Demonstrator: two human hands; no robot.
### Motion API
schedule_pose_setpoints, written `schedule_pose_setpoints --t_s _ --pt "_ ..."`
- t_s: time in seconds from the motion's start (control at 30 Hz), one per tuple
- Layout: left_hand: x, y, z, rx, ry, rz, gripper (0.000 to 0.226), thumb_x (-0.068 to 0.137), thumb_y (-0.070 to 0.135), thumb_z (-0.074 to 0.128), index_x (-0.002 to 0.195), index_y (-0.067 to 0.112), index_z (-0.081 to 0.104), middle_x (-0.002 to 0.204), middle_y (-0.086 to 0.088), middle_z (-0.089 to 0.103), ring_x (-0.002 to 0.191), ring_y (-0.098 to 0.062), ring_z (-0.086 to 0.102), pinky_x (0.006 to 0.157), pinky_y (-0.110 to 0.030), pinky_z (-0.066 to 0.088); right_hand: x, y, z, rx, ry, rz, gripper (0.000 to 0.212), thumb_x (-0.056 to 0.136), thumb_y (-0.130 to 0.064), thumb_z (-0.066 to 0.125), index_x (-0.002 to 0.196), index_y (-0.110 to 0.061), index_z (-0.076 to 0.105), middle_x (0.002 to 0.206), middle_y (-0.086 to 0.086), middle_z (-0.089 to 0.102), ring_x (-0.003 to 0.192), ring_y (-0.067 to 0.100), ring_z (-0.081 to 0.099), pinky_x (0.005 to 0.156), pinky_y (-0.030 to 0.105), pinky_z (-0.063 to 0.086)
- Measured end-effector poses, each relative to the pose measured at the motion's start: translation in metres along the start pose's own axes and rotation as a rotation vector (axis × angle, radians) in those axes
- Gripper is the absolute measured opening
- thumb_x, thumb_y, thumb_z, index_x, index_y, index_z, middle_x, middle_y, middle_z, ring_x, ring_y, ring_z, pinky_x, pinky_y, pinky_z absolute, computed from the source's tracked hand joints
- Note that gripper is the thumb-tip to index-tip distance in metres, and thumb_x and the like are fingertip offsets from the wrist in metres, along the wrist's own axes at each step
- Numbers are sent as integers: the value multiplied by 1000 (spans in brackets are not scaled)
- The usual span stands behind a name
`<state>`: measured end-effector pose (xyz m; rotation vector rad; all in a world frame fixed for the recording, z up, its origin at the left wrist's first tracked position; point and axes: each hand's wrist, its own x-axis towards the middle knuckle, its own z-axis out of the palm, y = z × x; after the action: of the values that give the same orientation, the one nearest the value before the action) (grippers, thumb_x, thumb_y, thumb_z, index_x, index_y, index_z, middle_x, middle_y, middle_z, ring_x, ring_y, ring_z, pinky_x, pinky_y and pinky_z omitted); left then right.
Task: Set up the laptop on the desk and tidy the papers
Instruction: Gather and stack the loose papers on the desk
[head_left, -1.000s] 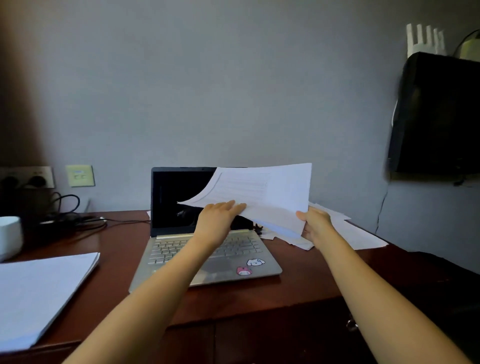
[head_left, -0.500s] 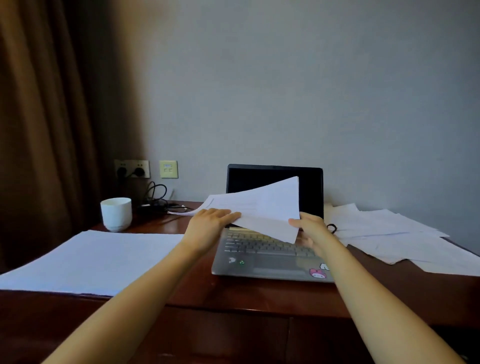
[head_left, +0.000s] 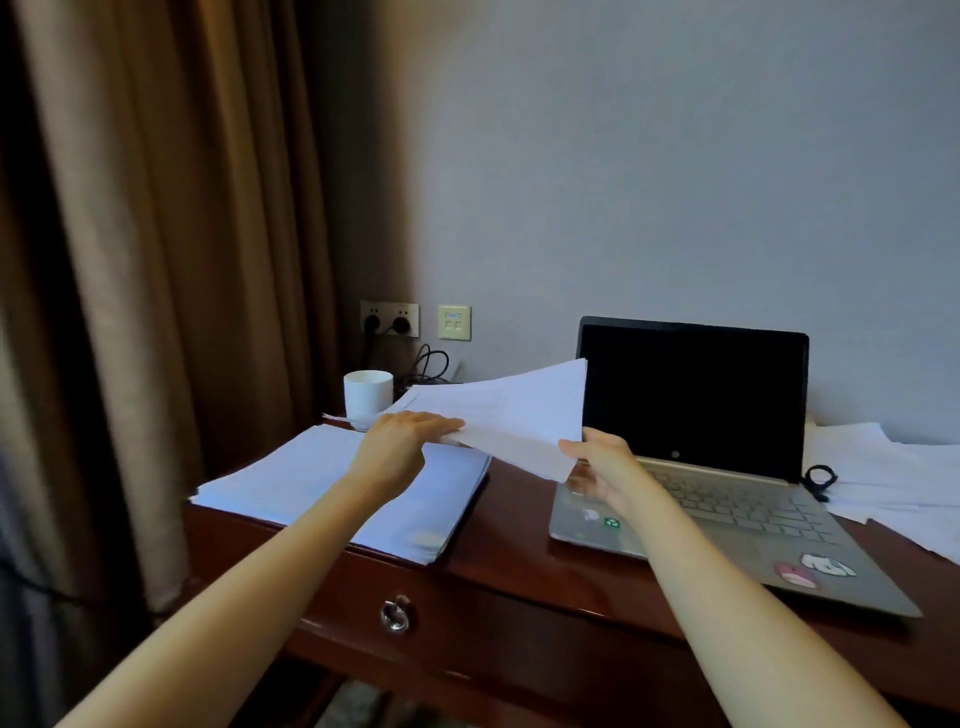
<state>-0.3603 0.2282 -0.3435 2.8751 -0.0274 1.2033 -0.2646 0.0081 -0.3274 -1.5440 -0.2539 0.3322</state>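
Observation:
I hold a few white sheets of paper (head_left: 519, 410) in the air with both hands, tilted, over the gap between the laptop and the left stack. My left hand (head_left: 402, 441) grips their near left edge. My right hand (head_left: 597, 462) grips the near right corner. A silver laptop (head_left: 727, 499) stands open on the desk with a dark screen and stickers on its palm rest. A neat stack of white papers (head_left: 311, 478) lies on the desk's left end, under my left hand. Loose papers (head_left: 893, 473) are spread to the right of the laptop.
A white cup (head_left: 367, 392) stands behind the stack, near wall sockets (head_left: 389, 318) with plugged cables. A black cable loop (head_left: 820, 478) lies by the laptop's right side. The wooden desk (head_left: 519, 561) has a drawer knob (head_left: 396, 614). A brown curtain (head_left: 156, 260) hangs at left.
Both hands have carried the sheets leftward, from in front of the laptop screen to above the stack's right edge. My view has turned left, bringing the curtain in.

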Motion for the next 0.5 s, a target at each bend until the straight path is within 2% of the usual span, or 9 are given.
schedule_pose_setpoints --t_s 0.07,0.13,0.2,0.33,0.43,0.5 --pt "-9 -15 -3 -40 -88 -116 70 80 -19 34 129 26 57 130 2 59 120 -20 53 94 -27 41 4 3 15 18 -23 11 30 91 1 52 119 -10 57 100 11 62 80 22 61 53 26 53" --pt "-18 -28 -8 -61 -132 -164 68 84 -17 34 130 28 55 135 3 56 124 -20 49 98 -28 39 7 8 28 30 -53 15 29 91 2 53 116 -9 58 104 14 62 94 28 62 66 31 53" --pt "-27 -40 -12 -62 -150 -186 67 85 -16 34 130 27 56 135 2 56 125 -21 49 99 -29 39 8 11 41 23 -87 18 29 90 1 53 117 -9 59 101 11 62 94 25 59 69 32 53" --pt "-43 -57 -21 -53 -175 -235 65 86 -17 34 130 25 56 134 0 56 125 -23 49 101 -30 39 9 17 64 1 -151 18 29 91 -2 54 118 -11 58 101 8 63 88 22 58 56 26 52" --pt "-51 -68 -24 -45 -175 -258 65 85 -17 35 129 26 57 133 0 57 124 -23 51 101 -30 40 10 21 76 -13 -170 29 27 92 -1 53 117 -11 58 87 4 63 70 16 57 42 19 49" --pt "-56 -73 -25 -36 -184 -278 65 86 -16 36 129 27 56 133 1 57 124 -22 51 102 -30 40 11 24 82 -35 -184 31 28 92 -1 52 118 -10 57 87 4 62 65 14 55 38 16 45"
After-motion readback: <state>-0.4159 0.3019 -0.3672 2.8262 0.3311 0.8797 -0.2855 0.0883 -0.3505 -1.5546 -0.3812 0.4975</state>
